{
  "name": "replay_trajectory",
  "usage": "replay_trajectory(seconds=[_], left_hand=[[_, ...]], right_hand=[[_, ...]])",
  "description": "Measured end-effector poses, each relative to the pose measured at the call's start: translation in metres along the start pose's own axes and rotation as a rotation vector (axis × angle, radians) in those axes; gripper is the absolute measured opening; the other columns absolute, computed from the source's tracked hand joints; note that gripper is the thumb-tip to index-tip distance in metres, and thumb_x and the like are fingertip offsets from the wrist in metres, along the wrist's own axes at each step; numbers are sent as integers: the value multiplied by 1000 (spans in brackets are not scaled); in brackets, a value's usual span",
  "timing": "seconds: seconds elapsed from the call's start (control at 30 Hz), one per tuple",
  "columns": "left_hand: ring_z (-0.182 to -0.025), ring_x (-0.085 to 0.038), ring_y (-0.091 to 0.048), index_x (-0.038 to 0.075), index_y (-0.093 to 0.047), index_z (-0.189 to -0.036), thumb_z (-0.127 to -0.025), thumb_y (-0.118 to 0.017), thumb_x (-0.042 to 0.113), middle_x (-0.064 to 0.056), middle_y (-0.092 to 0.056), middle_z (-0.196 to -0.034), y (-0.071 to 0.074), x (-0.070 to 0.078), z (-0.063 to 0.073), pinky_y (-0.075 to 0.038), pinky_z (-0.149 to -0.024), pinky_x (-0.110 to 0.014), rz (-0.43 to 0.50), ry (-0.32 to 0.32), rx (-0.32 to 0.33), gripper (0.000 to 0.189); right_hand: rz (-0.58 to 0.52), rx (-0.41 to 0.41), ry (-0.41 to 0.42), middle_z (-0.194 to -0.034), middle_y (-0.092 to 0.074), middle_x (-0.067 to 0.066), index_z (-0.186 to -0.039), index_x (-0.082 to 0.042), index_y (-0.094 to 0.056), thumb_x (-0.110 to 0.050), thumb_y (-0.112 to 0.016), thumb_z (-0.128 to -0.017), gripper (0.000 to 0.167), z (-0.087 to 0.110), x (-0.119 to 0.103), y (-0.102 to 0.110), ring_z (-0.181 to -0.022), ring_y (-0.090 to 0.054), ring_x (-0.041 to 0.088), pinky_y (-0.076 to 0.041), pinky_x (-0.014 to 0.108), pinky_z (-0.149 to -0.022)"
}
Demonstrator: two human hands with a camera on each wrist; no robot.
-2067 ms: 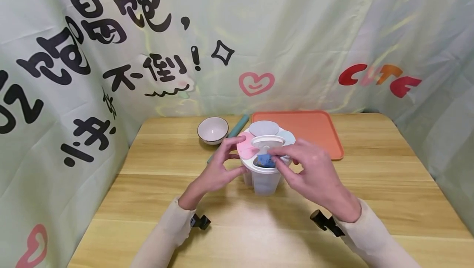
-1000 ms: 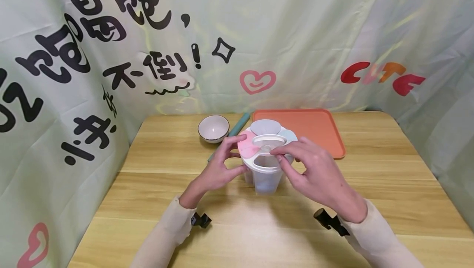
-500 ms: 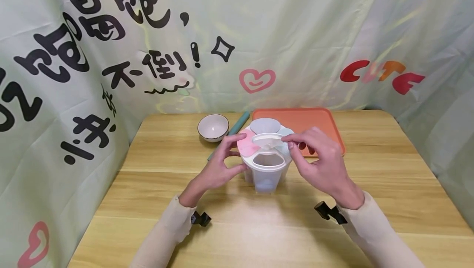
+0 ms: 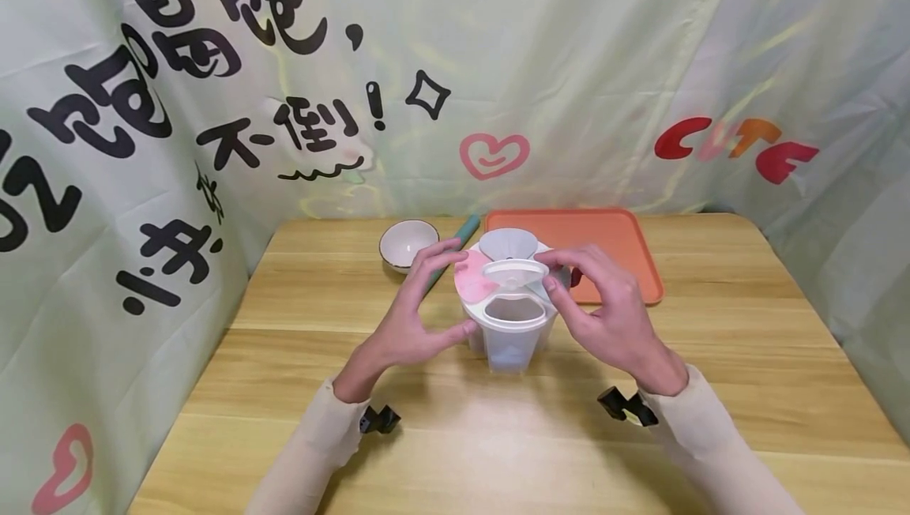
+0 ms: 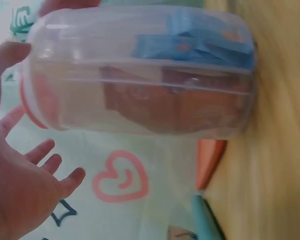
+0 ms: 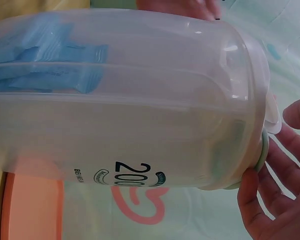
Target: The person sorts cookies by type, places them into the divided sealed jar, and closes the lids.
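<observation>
A clear plastic storage jar point(image 4: 510, 349) with several compartments and coloured flip lids stands upright on the table. Its front flap point(image 4: 515, 273) is raised, leaving the front opening uncovered. Small blue packets point(image 6: 45, 60) lie at the bottom of one compartment; brown-red packets point(image 5: 165, 100) fill part of the neighbouring one. My left hand point(image 4: 408, 321) is spread at the jar's left side, thumb tip by the rim, fingers beside the pink lid point(image 4: 471, 278). At the right rim, my right hand point(image 4: 607, 302) has loosely bent fingers against the lid's side and its thumb near the raised flap.
Behind the jar lies an orange tray point(image 4: 611, 262), partly hidden by the jar and right hand. A white bowl point(image 4: 400, 243) with a dark rim sits back left, beside a teal rod-shaped thing point(image 4: 467, 231). A printed curtain point(image 4: 569, 65) hangs behind the wooden table point(image 4: 455, 452).
The blue packet that the right hand pinched has gone into the front opening. The right hand has moved right to the rim, and the left fingers have spread away from the lid's edge.
</observation>
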State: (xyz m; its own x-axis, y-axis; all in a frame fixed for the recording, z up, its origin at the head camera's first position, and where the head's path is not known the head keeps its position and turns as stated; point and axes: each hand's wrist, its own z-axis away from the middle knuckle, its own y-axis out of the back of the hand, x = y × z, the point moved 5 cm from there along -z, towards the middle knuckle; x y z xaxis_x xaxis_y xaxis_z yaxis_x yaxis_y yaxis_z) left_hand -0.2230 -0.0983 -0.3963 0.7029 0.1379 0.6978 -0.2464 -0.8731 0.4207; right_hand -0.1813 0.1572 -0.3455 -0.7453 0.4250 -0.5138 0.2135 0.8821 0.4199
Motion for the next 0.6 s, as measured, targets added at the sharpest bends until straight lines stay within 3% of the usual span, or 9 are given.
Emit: replay_trajectory(seconds=[0.2, 0.33, 0.43, 0.6], left_hand=[[-152, -39, -51, 1, -63, -138, -89, -78, 3, -23, -61, -149, -3, 24, -8, -41, -131, -53, 37, -158, 67, 52], [-143, -42, -59, -3, -65, -132, -89, -75, -3, -24, -68, -138, -9, 32, -9, -46, -128, -49, 18, -244, 121, 44], [-142, -42, -60, -2, -65, -131, -89, -74, -2, -23, -70, -136, -12, 33, -8, -47, -127, -49, -7, -262, 131, 43], [-146, -41, -57, 4, -72, -125, -90, -77, 5, -19, -71, -137, -15, 33, -4, -44, -129, -52, -62, -245, 100, 35]], right_hand=[[-14, 2, 11, -107, -79, 9, -123, -3, -78, 9, -70, -93, 34, 4, 0, 2, -94, -61, 9, -51, 16, -85], [-29, -4, 25, -114, -80, 11, -129, -4, -78, 7, -68, -95, 37, 9, -2, 3, -104, -67, 12, -53, 15, -94], [-41, -21, 43, -120, -80, 13, -132, -4, -76, -3, -71, -98, 35, 14, -4, 2, -116, -69, 16, -52, 16, -106], [-42, -45, 105, -127, -80, 14, -132, -5, -77, -34, -71, -107, 39, 22, -4, -2, -133, -65, 27, -48, 20, -118]])
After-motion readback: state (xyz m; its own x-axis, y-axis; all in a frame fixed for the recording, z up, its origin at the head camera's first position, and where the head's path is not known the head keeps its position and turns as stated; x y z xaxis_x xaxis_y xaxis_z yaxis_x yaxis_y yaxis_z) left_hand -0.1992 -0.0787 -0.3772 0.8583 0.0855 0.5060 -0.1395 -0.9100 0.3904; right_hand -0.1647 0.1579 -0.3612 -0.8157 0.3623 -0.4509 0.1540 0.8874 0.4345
